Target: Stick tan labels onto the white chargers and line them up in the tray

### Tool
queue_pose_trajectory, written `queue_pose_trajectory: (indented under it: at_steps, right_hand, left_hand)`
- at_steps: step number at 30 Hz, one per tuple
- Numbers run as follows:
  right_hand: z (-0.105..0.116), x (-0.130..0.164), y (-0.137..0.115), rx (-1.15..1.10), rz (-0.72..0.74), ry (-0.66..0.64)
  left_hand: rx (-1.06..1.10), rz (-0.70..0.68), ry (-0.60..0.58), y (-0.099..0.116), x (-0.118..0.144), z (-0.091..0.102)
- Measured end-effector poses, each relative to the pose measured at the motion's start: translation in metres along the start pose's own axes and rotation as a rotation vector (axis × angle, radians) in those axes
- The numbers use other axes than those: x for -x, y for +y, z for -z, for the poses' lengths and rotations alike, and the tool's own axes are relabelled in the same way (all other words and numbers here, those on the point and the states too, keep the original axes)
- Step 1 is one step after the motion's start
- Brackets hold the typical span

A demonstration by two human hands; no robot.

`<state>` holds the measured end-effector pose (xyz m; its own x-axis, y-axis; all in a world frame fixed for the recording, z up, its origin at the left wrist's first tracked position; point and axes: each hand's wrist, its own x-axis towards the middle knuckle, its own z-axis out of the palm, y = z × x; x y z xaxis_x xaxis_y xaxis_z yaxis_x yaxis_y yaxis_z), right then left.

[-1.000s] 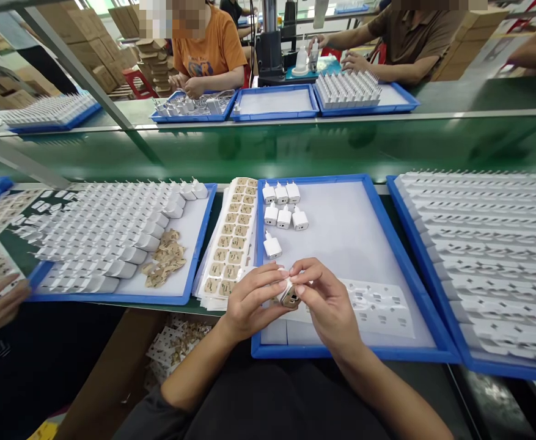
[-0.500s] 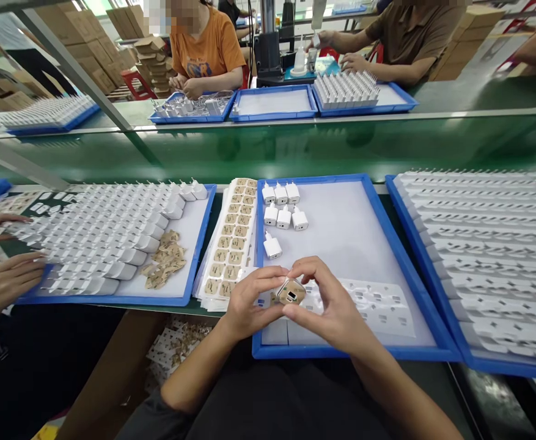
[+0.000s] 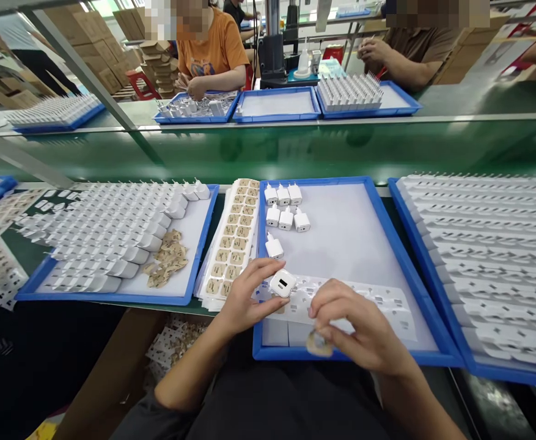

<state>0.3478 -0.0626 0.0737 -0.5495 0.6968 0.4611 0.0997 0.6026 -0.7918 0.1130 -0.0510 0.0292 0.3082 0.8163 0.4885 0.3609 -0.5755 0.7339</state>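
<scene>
Between its thumb and fingers my left hand [image 3: 252, 296] grips a white charger [image 3: 282, 283], its face with a dark port slot turned toward me. My right hand [image 3: 357, 321] pinches a brownish backing film [image 3: 319, 344], blurred, over the front rim of the blue tray [image 3: 313, 352]. In that tray several white plug chargers [image 3: 286, 217] stand at the back left. A translucent sheet with cut-outs [image 3: 378, 305] lies beneath my hands. Left of the tray rests a stack of brown-faced sticker sheets [image 3: 233, 244].
A blue tray [image 3: 194, 256] at left holds rows of white chargers [image 3: 112, 226] and a heap of peeled brown films [image 3: 167, 260]. Another tray [image 3: 426, 278] of chargers stands at right. Across the green belt [image 3: 268, 150], people work beside more trays [image 3: 279, 102].
The brown film has come off the charger's face into my right hand, which has moved right and toward me. The neighbour's hands at left have drawn back. My view has shifted slightly.
</scene>
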Motion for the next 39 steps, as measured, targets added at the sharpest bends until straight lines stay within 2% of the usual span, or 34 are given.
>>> queue_pose_trajectory:
  at_steps: [4,8,12,19,24,27,30,34,36,39]
  right_hand:
    - [0.011,0.010,0.013,0.154,-0.195,0.195]
    - [0.019,0.017,0.021,0.222,-0.261,0.261]
    - [0.022,0.021,0.024,0.229,-0.279,0.274]
    - [0.021,0.025,0.028,0.234,-0.297,0.231]
    - [0.021,0.026,0.028,0.226,-0.327,0.223]
    - [0.022,0.025,0.028,0.255,-0.340,0.194]
    - [0.028,0.022,0.028,0.288,-0.376,0.110]
    - [0.035,0.009,0.037,0.286,-0.480,-0.037]
    - [0.033,-0.001,0.045,0.231,-0.528,-0.103]
    - [0.025,-0.015,0.059,0.115,-0.566,-0.154]
  left_hand:
    - [-0.181,-0.115,-0.038,-0.001,-0.015,0.008]
    - [-0.480,-0.282,-0.133,-0.014,-0.033,0.009]
    - [-0.683,-0.358,-0.323,-0.030,-0.051,0.001]
    - [-0.718,-0.421,-0.492,-0.032,-0.071,-0.016]
    - [-0.720,-0.320,-0.559,-0.030,-0.070,-0.037]
    - [-0.688,-0.269,-0.564,-0.030,-0.067,-0.041]
    - [-0.621,-0.217,-0.449,-0.029,-0.061,-0.030]
    - [-0.635,0.048,-0.191,-0.033,-0.052,-0.005]
    - [-0.642,0.135,-0.185,-0.037,-0.049,0.001]
    - [-0.606,0.165,-0.239,-0.040,-0.047,0.000]
